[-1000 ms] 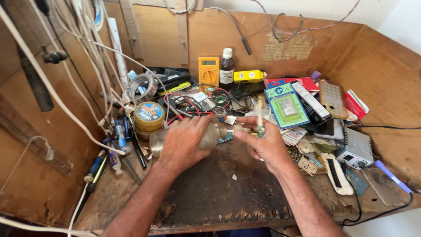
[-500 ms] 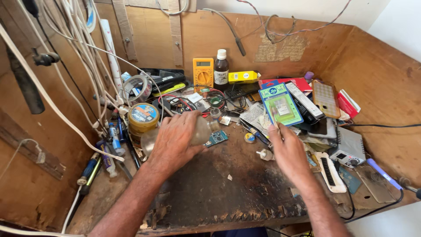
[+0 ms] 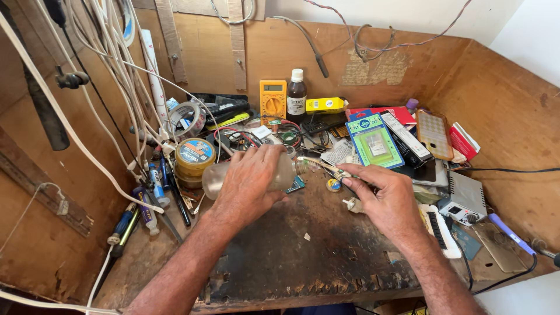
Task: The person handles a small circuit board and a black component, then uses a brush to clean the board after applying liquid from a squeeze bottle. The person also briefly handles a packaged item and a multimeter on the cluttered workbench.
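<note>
My left hand (image 3: 252, 178) grips a clear plastic bottle (image 3: 213, 181) lying on its side above the dark, worn desk top (image 3: 291, 256), with its open neck (image 3: 298, 167) pointing right. My right hand (image 3: 386, 197) pinches one end of a thin pale stick (image 3: 324, 165); the other end of the stick sits just beside the bottle's neck. Under the neck lie a small blue-green circuit board (image 3: 296, 186) and a small round disc (image 3: 333, 185). A small white cap (image 3: 352, 205) rests by my right thumb.
At the back stand a yellow multimeter (image 3: 273, 100), a dark bottle with a white cap (image 3: 296, 95) and a yellow box (image 3: 325, 105). White cables (image 3: 111, 70), a tape roll (image 3: 185, 119) and a round tin (image 3: 194, 157) crowd the left. A green box (image 3: 373, 143), a grey unit (image 3: 464, 199) and a blue-handled iron (image 3: 510, 233) lie on the right.
My right hand left the bottle, went to the cluttered right side, then came back toward the bottle's neck with the thin stick. My left hand kept hold of the bottle.
</note>
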